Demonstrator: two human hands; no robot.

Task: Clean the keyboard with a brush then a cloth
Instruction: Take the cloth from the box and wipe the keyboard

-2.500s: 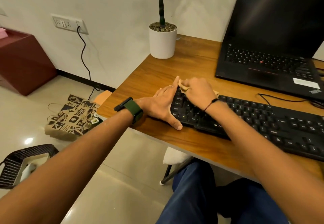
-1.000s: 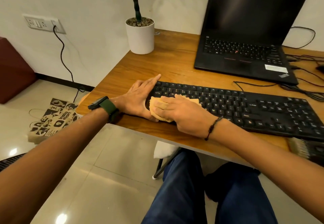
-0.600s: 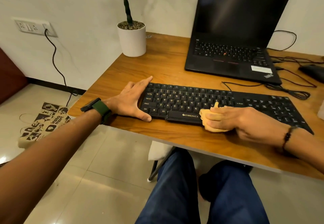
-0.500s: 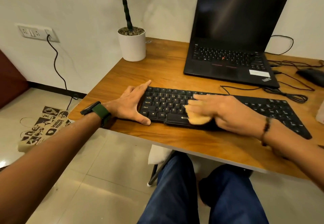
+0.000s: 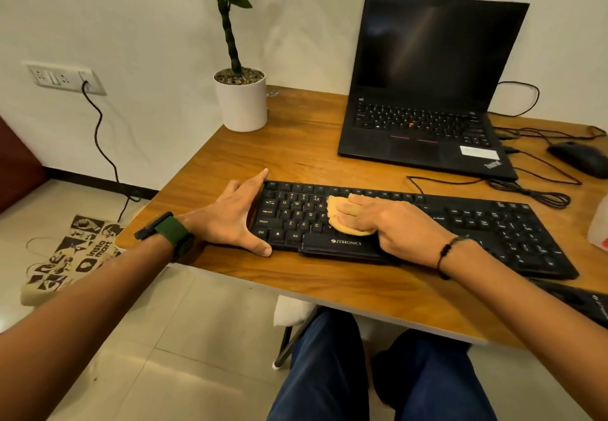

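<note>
Hands at mid-frame: flat-fingered right hand (image 5: 391,223) presses a yellow cloth (image 5: 342,215) onto the black keyboard (image 5: 493,226); left hand (image 5: 235,220), fingers spread, braces its left end on the wooden surface (image 5: 296,154).

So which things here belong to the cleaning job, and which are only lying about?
Job: keyboard, cloth, right hand pressing the cloth, left hand steadying the keyboard.
Lying about: laptop, plant pot, mouse, bag.

"ZEBRONICS" is printed on the near edge of the keyboard (image 5: 427,223); "ThinkPad" is seen on the laptop (image 5: 427,124) palm rest; "insta mart" is read on the paper bag (image 5: 70,256) on the floor at the left.
</note>
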